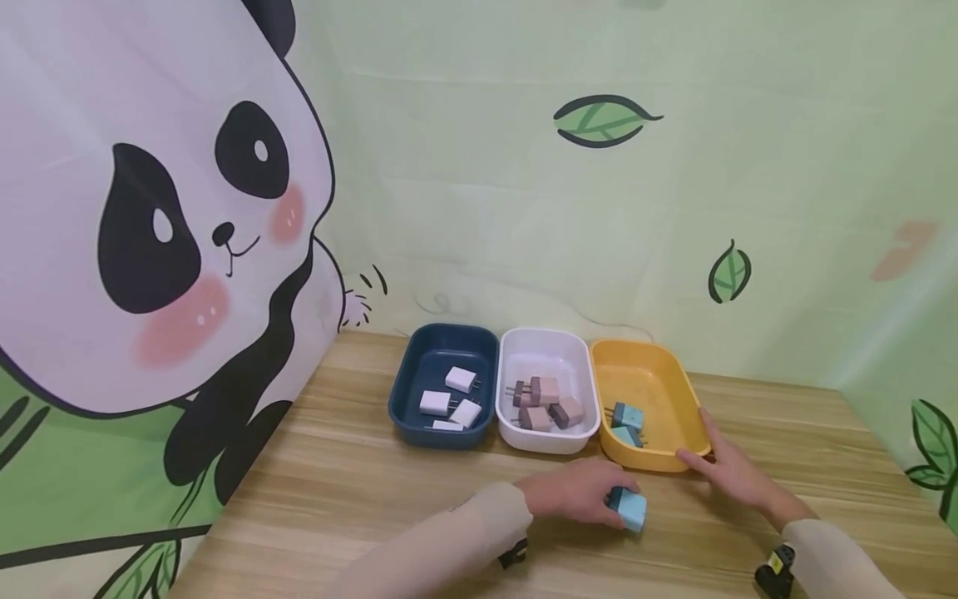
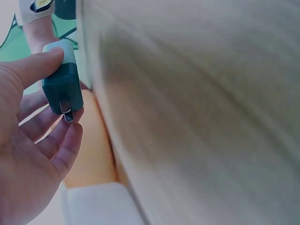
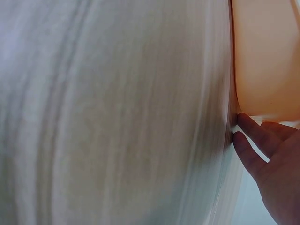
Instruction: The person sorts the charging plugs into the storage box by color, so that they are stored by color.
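My left hand [image 1: 580, 492] pinches a light-blue and dark-teal charger plug [image 1: 629, 508] just above the table, in front of the trays. In the left wrist view, the thumb lies on top of this plug [image 2: 63, 77] and its metal prongs show. At the front right corner of the yellow tray [image 1: 662, 457], my right hand [image 1: 737, 476] touches the rim and outer side with fingers fairly straight. Two similar blue plugs [image 1: 627, 416] lie inside that tray. In the right wrist view, fingertips [image 3: 246, 119] rest by the tray's wall [image 3: 267, 61].
Left of the yellow tray stand a white tray [image 1: 549, 339] with several pinkish-brown plugs [image 1: 545, 389] and a dark blue tray [image 1: 441, 334] with several white plugs [image 1: 435, 403]. All sit side by side on the wooden table [image 1: 337, 482], near a panda-printed backdrop [image 1: 479, 166].
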Available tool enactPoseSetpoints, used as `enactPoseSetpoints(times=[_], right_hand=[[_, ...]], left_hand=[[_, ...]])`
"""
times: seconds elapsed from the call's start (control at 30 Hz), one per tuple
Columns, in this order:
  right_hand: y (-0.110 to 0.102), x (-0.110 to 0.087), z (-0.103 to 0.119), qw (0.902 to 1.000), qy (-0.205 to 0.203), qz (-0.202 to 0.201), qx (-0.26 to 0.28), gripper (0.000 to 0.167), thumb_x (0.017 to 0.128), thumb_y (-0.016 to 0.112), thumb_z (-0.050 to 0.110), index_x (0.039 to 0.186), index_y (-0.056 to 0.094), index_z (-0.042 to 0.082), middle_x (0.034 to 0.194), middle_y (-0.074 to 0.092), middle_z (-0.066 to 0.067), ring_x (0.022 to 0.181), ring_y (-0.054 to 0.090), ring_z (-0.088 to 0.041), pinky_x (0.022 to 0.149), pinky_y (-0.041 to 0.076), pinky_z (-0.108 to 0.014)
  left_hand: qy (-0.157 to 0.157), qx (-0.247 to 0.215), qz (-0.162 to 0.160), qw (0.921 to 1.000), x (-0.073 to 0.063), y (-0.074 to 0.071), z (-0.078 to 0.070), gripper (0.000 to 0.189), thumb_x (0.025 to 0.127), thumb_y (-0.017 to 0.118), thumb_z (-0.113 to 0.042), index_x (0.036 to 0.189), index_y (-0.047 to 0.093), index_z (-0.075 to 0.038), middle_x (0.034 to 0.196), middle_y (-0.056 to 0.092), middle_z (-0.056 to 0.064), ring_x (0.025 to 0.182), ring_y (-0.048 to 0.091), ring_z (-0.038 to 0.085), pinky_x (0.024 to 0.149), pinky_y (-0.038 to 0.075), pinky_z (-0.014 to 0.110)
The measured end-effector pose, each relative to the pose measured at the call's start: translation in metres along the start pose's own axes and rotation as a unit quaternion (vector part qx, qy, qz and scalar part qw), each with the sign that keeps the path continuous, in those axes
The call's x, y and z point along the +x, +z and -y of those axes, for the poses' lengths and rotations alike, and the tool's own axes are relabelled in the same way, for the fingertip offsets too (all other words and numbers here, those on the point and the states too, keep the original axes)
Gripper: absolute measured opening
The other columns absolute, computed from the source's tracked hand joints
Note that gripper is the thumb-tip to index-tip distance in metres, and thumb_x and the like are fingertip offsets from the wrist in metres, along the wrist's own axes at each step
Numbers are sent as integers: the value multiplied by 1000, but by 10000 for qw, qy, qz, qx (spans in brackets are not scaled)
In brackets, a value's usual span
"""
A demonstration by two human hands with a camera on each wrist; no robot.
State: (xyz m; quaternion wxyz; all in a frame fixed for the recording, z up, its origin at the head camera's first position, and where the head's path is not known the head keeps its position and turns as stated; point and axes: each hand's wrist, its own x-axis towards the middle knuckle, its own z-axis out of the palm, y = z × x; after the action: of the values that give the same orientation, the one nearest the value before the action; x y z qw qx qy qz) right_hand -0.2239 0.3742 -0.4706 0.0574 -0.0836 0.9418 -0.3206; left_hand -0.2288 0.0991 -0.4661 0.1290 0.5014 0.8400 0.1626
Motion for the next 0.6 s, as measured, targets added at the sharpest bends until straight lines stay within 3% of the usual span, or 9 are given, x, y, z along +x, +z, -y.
enactPoseSetpoints(times=[0.17,0.6], right_hand=[[-1,0,-2,10000,42,54,69,93,96,51,42,147,-13,-2,147,7,-38,130,18,-55,99,20,-68],[-1,-1,0,9996,-32,110,266,91,97,52,36,146,-13,-5,147,4,-39,131,14,-57,99,17,-69]], left_hand=[[-13,83,-221,9997,-6,-13,3,43,85,70,-37,124,60,-21,111,58,-13,90,49,-3,78,38,9],[-350,-285,-840,9954,-16,-53,3,44,85,71,-34,126,60,-18,117,59,-10,94,49,0,82,40,12]])
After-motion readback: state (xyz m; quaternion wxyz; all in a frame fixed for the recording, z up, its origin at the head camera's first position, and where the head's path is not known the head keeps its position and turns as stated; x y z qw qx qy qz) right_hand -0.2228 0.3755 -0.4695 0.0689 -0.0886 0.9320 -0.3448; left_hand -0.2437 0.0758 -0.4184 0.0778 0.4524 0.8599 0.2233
